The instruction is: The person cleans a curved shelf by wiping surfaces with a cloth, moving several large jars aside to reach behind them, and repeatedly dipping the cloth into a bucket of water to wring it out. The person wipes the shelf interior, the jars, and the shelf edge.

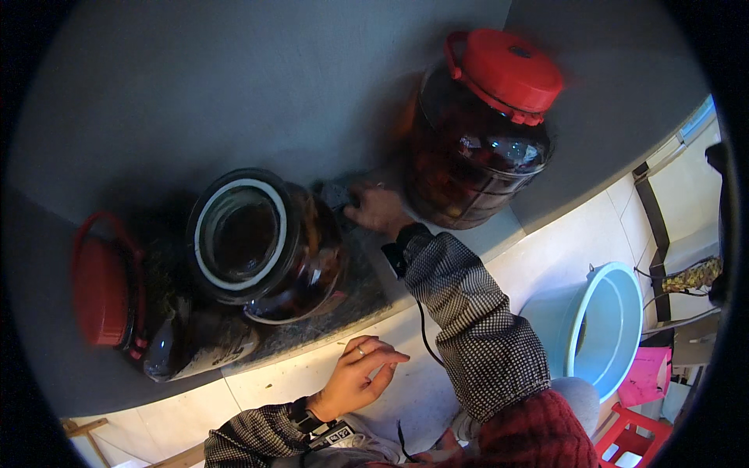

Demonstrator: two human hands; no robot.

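Note:
My right hand [377, 206] reaches into the dark recess, its fingers on a dark grey cloth [335, 193] that lies between two big glass jars. To its left is an uncapped jar [316, 257] of dark liquid, with a pale ring round its mouth. Close on its right stands a jar [480, 158] of dark red contents under a red lid [515, 70]. My left hand [360, 371], with a ring on one finger, hovers over the pale floor, fingers bent and holding nothing. How firmly the right fingers grip the cloth is hard to see in the shadow.
Another jar [199, 336] with a red lid [102, 292] is at the far left. A light blue plastic tub [547, 310] sits on the floor at right, near a pink bag [643, 374] and a red plastic stool [641, 421]. Grey walls [263, 76] enclose the jars.

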